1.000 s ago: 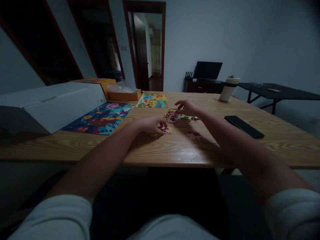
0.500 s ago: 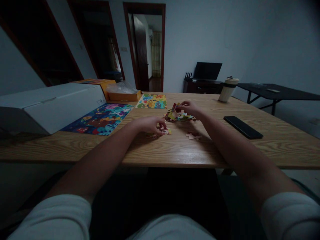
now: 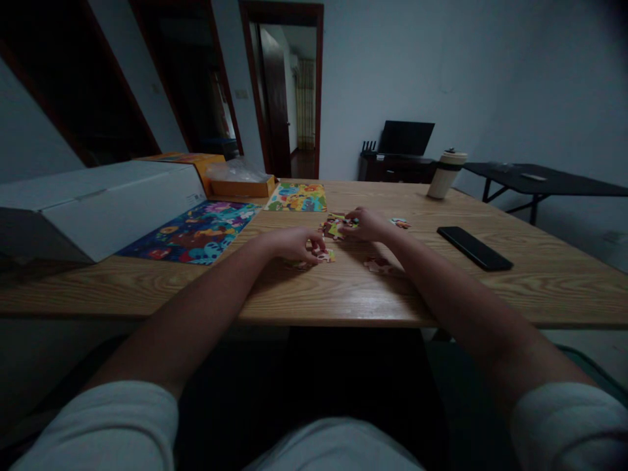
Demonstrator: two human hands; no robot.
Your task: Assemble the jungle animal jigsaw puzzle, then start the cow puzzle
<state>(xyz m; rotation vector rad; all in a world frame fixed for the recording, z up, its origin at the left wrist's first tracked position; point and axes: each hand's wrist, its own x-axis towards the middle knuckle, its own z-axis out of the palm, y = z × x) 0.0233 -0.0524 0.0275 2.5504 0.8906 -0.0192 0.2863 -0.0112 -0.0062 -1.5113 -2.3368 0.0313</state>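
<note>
Nearest, two pale sleeves [image 3: 110,422] end at bare forearms that reach over the front edge of a wood-grained tabletop [image 3: 343,297]. A flat, brownish-pink jigsaw piece [image 3: 377,264] lies alone between the forearms, near the right one. The two hands are apart from each other. The left hand [image 3: 297,245], fingers curled, is lowered at a small patch of puzzle pieces [image 3: 326,256]; whether it grips one I cannot tell. A little farther off, the right hand [image 3: 366,224] bends its fingers down at the right side of a heap of jigsaw pieces [image 3: 333,226]; its hold is hidden too. A black phone [image 3: 474,248] lies to the right, and on the left a dark blue picture sheet [image 3: 193,232] lies beside a long white box [image 3: 122,209]. Just past the right wrist is a small colourful piece [image 3: 400,223]. Beyond the heap lies a yellow-green picture sheet [image 3: 297,197], with an orange tray [image 3: 244,188] holding clear plastic [image 3: 237,171] to its left. A lidded tumbler [image 3: 445,175] stands at the far right; a black screen [image 3: 406,138] is by the back wall.
</note>
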